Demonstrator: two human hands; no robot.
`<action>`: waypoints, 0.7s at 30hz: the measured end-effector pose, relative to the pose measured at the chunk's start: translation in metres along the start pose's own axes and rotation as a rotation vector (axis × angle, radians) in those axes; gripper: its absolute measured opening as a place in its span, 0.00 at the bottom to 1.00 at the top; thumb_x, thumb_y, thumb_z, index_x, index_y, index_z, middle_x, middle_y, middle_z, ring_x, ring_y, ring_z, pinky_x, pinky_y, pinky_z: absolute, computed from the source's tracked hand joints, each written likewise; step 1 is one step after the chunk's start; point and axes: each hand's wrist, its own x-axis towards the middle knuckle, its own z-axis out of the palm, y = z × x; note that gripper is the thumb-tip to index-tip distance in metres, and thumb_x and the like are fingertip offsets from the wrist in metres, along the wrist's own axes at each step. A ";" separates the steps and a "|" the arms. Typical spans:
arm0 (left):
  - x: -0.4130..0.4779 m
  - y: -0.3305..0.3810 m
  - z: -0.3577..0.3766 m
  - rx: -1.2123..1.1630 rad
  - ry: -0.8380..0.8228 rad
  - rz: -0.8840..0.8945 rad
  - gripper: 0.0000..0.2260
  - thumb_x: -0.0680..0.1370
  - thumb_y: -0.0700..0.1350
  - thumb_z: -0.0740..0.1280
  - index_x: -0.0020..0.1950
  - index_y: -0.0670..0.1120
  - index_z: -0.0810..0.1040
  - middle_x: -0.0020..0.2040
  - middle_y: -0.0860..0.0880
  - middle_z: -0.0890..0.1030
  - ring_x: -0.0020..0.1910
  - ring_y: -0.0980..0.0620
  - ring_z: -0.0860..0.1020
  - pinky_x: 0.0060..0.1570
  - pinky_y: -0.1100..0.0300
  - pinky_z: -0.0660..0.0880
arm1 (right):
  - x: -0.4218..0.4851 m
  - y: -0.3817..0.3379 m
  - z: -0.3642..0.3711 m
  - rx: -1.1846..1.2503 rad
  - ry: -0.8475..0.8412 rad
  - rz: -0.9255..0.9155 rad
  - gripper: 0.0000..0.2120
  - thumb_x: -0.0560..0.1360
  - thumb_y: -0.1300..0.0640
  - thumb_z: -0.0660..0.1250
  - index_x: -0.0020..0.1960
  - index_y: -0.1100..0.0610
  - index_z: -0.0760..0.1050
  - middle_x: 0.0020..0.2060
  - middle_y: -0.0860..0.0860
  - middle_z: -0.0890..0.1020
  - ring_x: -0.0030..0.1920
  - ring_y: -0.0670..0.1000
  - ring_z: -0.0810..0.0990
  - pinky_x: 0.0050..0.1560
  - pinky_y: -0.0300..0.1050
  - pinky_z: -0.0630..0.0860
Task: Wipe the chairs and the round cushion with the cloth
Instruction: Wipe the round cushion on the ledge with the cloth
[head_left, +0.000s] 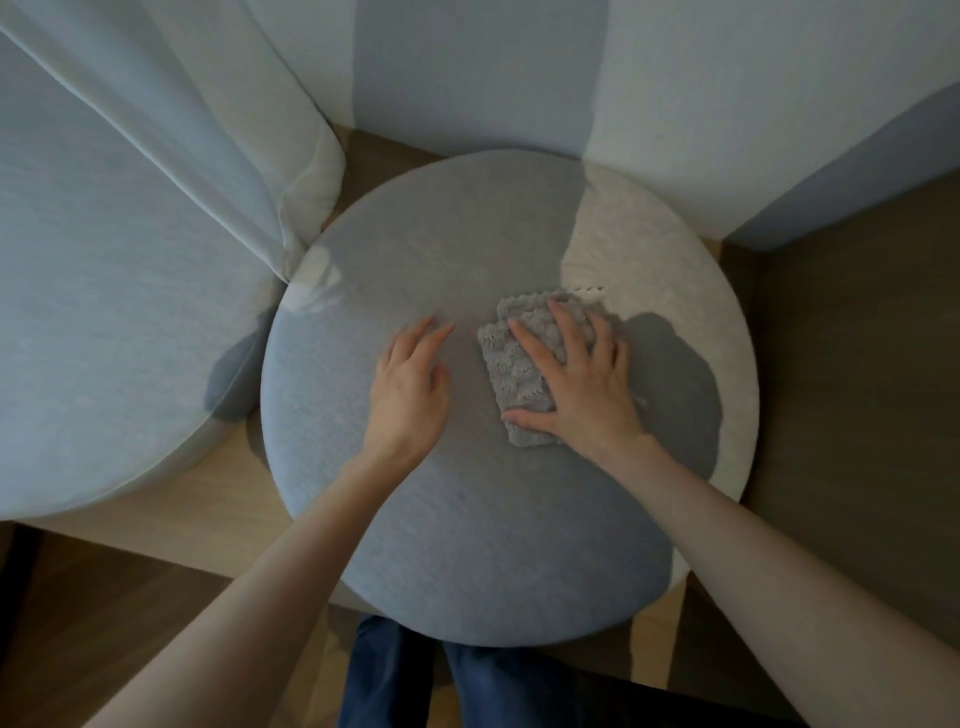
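A large round grey cushion (467, 519) fills the middle of the head view. A folded grey fluffy cloth (511, 364) lies on its top, right of centre. My right hand (576, 384) presses flat on the cloth with fingers spread and straight. My left hand (410, 384) rests on the bare cushion just left of the cloth, fingers relaxed, holding nothing. A patch of sunlight falls on the cushion's far right part.
A pale upholstered chair (104, 338) stands at the left, touching the cushion's edge. A light curtain (208, 130) hangs behind it. White walls meet in a corner behind the cushion. Wooden floor (857, 389) shows at right and below. My legs in blue trousers (441, 686) stand at the bottom.
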 end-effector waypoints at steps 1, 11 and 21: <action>0.001 -0.001 0.000 0.012 0.000 0.003 0.21 0.80 0.35 0.58 0.72 0.45 0.68 0.74 0.45 0.65 0.74 0.45 0.61 0.73 0.55 0.54 | 0.002 0.000 0.000 0.021 0.045 0.008 0.45 0.65 0.29 0.64 0.76 0.41 0.54 0.75 0.58 0.57 0.68 0.67 0.59 0.66 0.63 0.61; 0.015 0.004 -0.008 0.195 -0.129 -0.007 0.24 0.82 0.42 0.56 0.77 0.54 0.57 0.79 0.49 0.52 0.77 0.42 0.45 0.74 0.42 0.49 | 0.024 0.010 -0.025 0.276 0.353 0.072 0.21 0.74 0.49 0.70 0.65 0.51 0.75 0.50 0.57 0.77 0.47 0.58 0.77 0.41 0.47 0.74; 0.055 0.042 0.014 0.338 -0.286 -0.144 0.29 0.80 0.50 0.62 0.76 0.63 0.50 0.78 0.53 0.38 0.73 0.33 0.33 0.66 0.26 0.46 | 0.135 0.023 -0.056 0.073 0.262 0.399 0.27 0.77 0.37 0.58 0.73 0.33 0.54 0.77 0.51 0.50 0.70 0.66 0.55 0.66 0.61 0.59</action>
